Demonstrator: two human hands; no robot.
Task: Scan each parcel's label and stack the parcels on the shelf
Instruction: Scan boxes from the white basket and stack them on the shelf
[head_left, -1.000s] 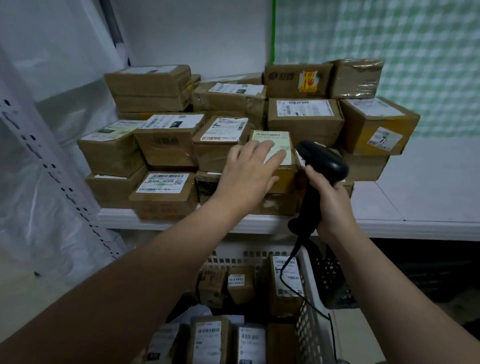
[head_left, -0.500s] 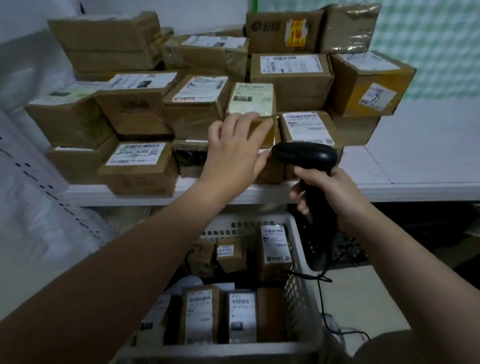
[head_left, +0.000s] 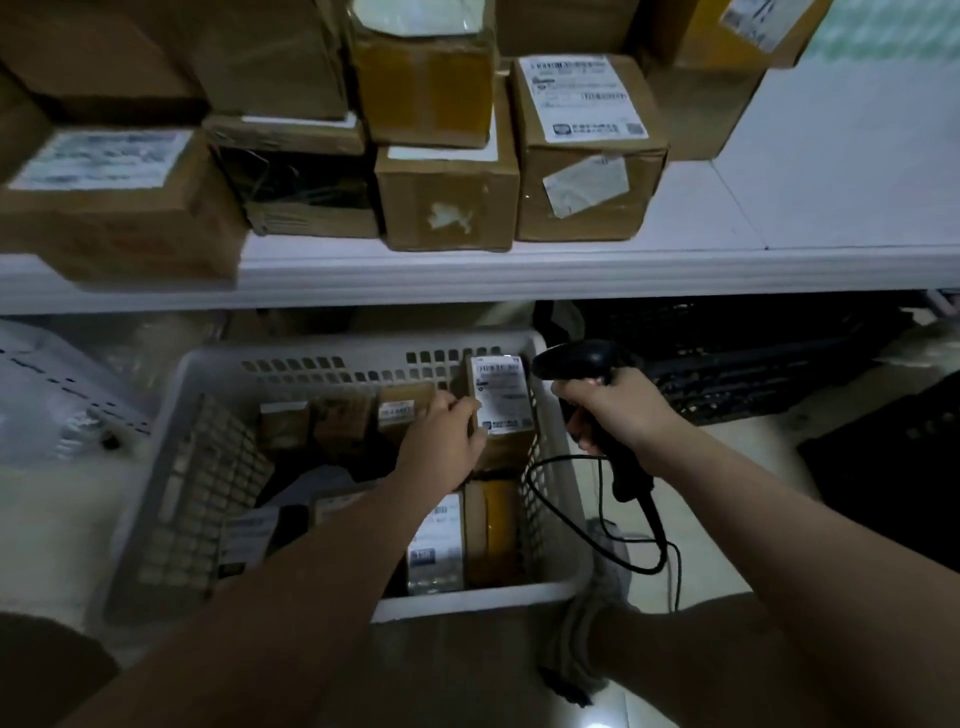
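My left hand (head_left: 447, 441) reaches into the white basket (head_left: 208, 467) and grips the left edge of an upright labelled parcel (head_left: 501, 400) at the basket's far right corner. My right hand (head_left: 618, 410) is closed around a black corded scanner (head_left: 582, 361), just right of the basket, its head pointing left toward that parcel's label. Several more small brown parcels (head_left: 400, 410) stand and lie in the basket. Stacked brown parcels (head_left: 587, 145) fill the left and middle of the white shelf (head_left: 519, 270) above.
The shelf's right part (head_left: 841, 171) is bare white board. Black crates (head_left: 737, 364) sit under the shelf to the right. A white perforated upright under plastic sheet (head_left: 67, 395) is at the left. The scanner cable (head_left: 644, 545) loops over pale floor tiles.
My left hand left the parcel on the shelf and came down into the basket onto a labelled parcel. My right hand lowered the scanner beside the basket. The view tilted down.
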